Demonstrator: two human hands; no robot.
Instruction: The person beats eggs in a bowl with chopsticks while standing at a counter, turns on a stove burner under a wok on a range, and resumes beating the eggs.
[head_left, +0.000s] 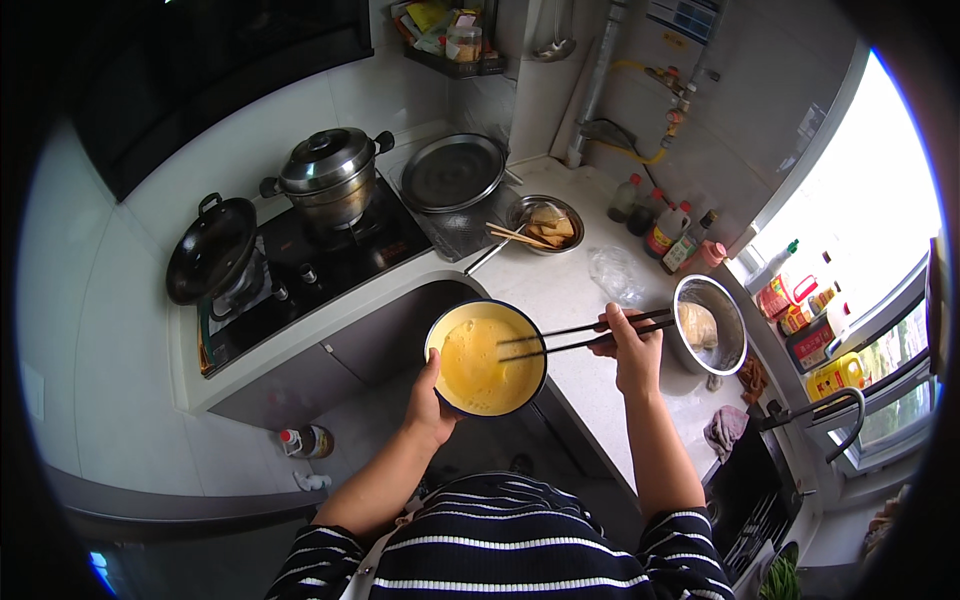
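Note:
My left hand [432, 405] grips the near left rim of a round bowl [536, 375] with a dark edge, its thumb over the rim and its fingers underneath. Yellow beaten egg [475, 365] with small bubbles on top fills the lower part of the bowl. My right hand [632, 348] is closed around a pair of dark chopsticks [575, 342]. Their tips reach over the right rim into the egg and stand a little apart. The bowl is held in front of the counter's edge, above the floor.
A lidded steel pot [330, 178] and a black wok [212, 250] sit on the hob [390, 235]. On the counter [590, 400] are a small bowl of brown pieces [548, 226], a plastic bag [616, 275], a steel basin [738, 345] and several bottles [662, 232]. The sink [755, 500] lies right.

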